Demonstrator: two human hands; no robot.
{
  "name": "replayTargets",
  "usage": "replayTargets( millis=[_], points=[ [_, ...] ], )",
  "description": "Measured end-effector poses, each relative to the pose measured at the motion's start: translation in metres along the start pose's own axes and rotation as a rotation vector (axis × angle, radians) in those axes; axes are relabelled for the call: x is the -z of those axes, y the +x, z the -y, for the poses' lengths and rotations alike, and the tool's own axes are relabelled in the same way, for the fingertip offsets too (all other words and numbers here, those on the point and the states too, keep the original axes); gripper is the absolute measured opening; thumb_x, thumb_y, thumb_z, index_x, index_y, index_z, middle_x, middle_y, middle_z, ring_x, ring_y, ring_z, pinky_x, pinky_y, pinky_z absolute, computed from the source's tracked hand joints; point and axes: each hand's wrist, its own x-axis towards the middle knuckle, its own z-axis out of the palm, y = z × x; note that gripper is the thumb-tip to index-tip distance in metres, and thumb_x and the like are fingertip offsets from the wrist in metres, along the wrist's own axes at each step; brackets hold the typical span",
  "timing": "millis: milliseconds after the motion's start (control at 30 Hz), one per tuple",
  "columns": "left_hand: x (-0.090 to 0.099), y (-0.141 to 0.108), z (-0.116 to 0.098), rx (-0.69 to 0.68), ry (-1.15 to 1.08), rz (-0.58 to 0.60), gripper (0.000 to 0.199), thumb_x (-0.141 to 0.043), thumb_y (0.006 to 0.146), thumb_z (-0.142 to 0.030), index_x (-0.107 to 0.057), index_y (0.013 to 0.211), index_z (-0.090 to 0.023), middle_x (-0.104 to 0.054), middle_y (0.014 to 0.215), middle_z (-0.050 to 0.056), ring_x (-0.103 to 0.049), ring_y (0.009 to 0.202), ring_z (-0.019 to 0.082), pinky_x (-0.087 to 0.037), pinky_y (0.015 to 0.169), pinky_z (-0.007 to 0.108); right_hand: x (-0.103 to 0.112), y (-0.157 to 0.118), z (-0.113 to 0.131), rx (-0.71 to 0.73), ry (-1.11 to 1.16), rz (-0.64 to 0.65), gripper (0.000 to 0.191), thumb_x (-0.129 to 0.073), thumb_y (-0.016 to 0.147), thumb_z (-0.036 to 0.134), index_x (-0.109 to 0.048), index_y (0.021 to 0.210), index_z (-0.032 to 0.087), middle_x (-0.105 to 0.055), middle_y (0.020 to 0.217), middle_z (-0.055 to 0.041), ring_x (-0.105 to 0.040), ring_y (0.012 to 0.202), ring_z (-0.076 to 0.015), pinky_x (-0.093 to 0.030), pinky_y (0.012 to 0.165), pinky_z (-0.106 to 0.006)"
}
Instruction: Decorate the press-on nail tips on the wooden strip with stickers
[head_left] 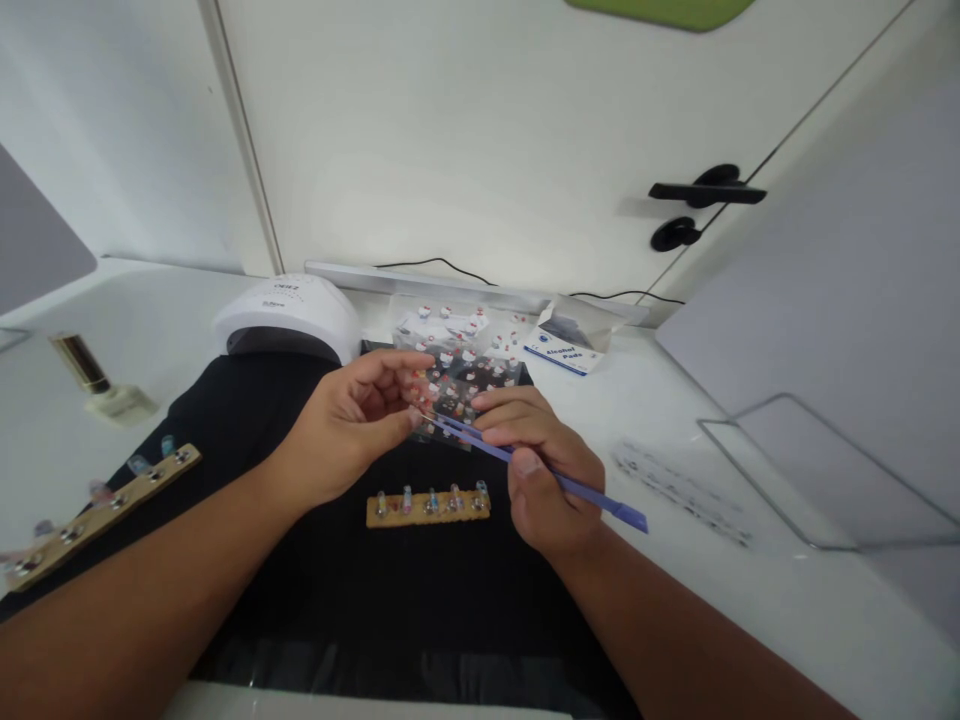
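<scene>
My right hand is closed around purple tweezers, whose tips point left toward my left thumb. My left hand has its fingers curled toward the thumb beside a clear sheet of small red and white stickers; whether it pinches the sheet's edge or something tiny at the tweezer tips is too small to tell. Below both hands, a wooden strip carrying several small decorated nail tips lies on the black cloth.
A white nail lamp stands at the back left, with a polish bottle left of it. Another strip of nail tips lies at left. An alcohol pads box, a clear sticker sheet and a wire frame are at right.
</scene>
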Motion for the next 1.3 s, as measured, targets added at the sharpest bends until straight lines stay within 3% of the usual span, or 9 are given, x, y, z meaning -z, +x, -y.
replayTargets(
  millis=[467,1000,1300],
  points=[
    [0.002,-0.001,0.002,0.021,-0.02,0.033,0.04,-0.072,0.08,0.0,-0.075,0.112,-0.025,-0.074,0.092,0.0,-0.07,0.083,0.009,-0.058,0.08,0.017,-0.002,0.0,-0.002,0.012,-0.014,-0.043,0.021,-0.053,0.096,0.034,-0.073,0.096,0.029,-0.073,0.083,-0.0034,-0.068,0.09,-0.0261,-0.055,0.085,-0.05],
    [0.0,0.0,-0.005,0.091,0.025,-0.06,0.035,-0.077,0.072,-0.002,-0.081,0.101,-0.022,-0.079,0.084,0.001,-0.072,0.078,0.01,-0.056,0.074,0.016,0.001,0.001,0.0,-0.006,-0.038,0.002,0.022,-0.053,0.095,0.035,-0.073,0.094,0.027,-0.073,0.078,-0.0039,-0.067,0.088,-0.0266,-0.055,0.083,-0.049],
    [0.0,0.002,-0.008,0.12,0.081,-0.144,0.025,-0.074,0.071,-0.009,-0.082,0.092,-0.019,-0.081,0.082,0.003,-0.075,0.076,0.018,-0.061,0.078,0.03,0.0,0.001,-0.001,0.006,-0.032,0.012,0.021,-0.053,0.095,0.032,-0.074,0.093,0.026,-0.073,0.078,-0.0045,-0.066,0.087,-0.0274,-0.053,0.082,-0.049]
  ],
)
